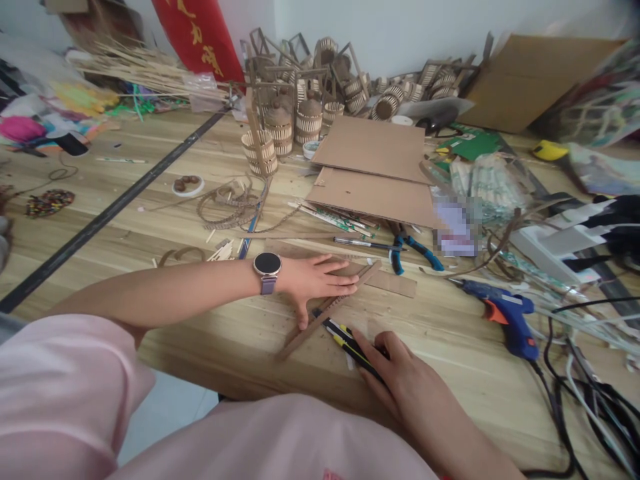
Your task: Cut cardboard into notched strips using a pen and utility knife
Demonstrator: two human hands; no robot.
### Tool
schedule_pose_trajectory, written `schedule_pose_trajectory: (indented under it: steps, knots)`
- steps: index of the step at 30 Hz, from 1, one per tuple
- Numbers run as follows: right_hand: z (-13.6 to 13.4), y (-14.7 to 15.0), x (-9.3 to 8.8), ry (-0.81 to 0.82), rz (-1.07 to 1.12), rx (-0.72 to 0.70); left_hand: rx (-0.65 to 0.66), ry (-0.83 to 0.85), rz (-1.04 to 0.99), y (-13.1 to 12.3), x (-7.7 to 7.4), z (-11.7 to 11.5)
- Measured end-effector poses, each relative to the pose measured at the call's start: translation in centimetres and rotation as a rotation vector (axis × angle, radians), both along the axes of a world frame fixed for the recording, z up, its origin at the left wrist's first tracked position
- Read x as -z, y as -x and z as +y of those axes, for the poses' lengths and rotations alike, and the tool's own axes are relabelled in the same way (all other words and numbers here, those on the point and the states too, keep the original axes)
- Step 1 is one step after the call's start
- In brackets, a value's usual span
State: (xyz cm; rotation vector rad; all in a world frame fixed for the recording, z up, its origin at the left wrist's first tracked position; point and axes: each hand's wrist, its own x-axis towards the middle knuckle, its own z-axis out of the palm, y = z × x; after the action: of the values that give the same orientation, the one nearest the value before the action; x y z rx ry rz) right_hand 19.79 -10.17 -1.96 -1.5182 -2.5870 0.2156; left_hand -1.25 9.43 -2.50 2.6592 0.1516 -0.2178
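My left hand [317,280] lies flat with its fingers spread, pressing on a narrow strip of brown cardboard [305,337] set slantwise on the wooden table. In my right hand [400,367] is a black and yellow utility knife [350,347], its blade end touching or close beside the strip, just below my left fingers. Under and behind my left hand is a flat piece of cardboard [395,283]. A pen [367,244] and blue-handled pliers [423,253] lie beyond it.
A blue glue gun [505,310] with its cord rests at the right, near a white power strip [555,247]. Cardboard sheets [375,153] lie farther back. Several small slatted baskets [277,127] stand by the wall. Coiled strips [227,203] are at centre left.
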Motion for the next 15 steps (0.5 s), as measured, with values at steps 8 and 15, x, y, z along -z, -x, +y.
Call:
schedule_pose_trajectory:
  steps: [8, 15]
  knots:
    - [1.2, -2.3, -0.1, 0.228, 0.281, 0.029, -0.055, -0.020, 0.049, -0.5, -3.1, -0.9]
    - [1.9, -4.4, 0.8, -0.050, 0.383, 0.041, -0.184, 0.027, -0.227, 0.2, -6.9, -2.1]
